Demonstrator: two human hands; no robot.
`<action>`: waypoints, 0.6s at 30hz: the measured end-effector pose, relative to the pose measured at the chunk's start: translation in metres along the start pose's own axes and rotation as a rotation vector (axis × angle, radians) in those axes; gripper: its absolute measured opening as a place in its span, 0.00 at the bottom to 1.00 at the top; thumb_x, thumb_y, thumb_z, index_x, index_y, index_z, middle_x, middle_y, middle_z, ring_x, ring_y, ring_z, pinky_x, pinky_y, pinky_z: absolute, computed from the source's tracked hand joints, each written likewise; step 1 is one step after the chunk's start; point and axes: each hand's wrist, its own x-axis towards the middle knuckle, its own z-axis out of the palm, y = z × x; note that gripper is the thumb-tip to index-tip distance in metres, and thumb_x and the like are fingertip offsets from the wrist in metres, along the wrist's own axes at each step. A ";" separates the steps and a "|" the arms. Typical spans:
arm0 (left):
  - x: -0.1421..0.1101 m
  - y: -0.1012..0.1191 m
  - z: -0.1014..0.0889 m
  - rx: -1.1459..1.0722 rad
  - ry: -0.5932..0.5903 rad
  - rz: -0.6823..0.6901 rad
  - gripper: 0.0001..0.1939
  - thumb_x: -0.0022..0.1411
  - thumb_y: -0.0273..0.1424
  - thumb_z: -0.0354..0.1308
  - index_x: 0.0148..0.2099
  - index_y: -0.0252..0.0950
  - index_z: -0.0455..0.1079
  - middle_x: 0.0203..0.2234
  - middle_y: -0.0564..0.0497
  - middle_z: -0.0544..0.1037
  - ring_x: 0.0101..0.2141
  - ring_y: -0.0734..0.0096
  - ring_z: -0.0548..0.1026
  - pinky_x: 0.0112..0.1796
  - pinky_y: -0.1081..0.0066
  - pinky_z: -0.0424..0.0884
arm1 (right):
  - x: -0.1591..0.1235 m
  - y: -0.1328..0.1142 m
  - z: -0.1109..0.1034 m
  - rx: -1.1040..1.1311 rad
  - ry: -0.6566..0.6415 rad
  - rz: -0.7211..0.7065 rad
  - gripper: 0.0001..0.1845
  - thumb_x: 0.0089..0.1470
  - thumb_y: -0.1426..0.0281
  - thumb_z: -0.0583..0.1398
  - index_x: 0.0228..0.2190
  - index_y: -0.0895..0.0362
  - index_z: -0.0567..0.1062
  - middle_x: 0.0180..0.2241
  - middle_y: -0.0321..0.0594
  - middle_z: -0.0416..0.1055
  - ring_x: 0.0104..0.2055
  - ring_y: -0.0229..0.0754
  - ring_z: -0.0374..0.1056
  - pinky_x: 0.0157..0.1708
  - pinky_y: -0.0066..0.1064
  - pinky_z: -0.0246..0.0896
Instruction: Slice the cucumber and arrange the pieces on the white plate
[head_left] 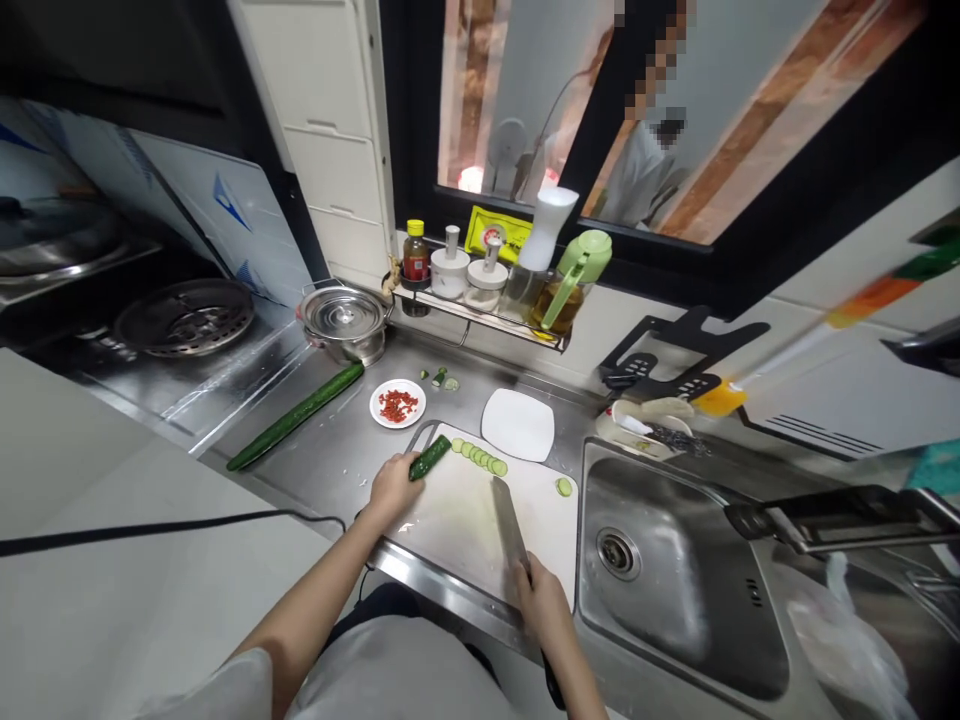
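My left hand [393, 492] is closed round a cut piece of cucumber [430, 458] at the left side of the white cutting board [457, 550]. In my right hand [541, 596] is the handle of a kitchen knife [510, 522], its blade lying over the middle of the board and pointing away from me. Between the cucumber piece and the blade tip runs a row of overlapping cucumber slices [480, 457]. A small stack of slices [563, 487] sits by the board's right edge.
Behind the board are a white plate [517, 425] and a small plate of chopped red pieces [398, 404]. A whole cucumber [296, 415] lies left, near a lidded steel pot [345, 318]. The sink [675, 590] is to the right; a condiment rack [480, 312] hangs behind.
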 end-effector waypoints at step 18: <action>0.060 0.010 0.011 0.048 0.101 -0.091 0.29 0.53 0.36 0.59 0.58 0.42 0.64 0.48 0.42 0.74 0.48 0.54 0.72 0.44 0.63 0.67 | -0.002 0.005 0.000 -0.064 -0.012 0.025 0.22 0.62 0.64 0.44 0.44 0.58 0.73 0.37 0.46 0.77 0.42 0.45 0.72 0.37 0.28 0.58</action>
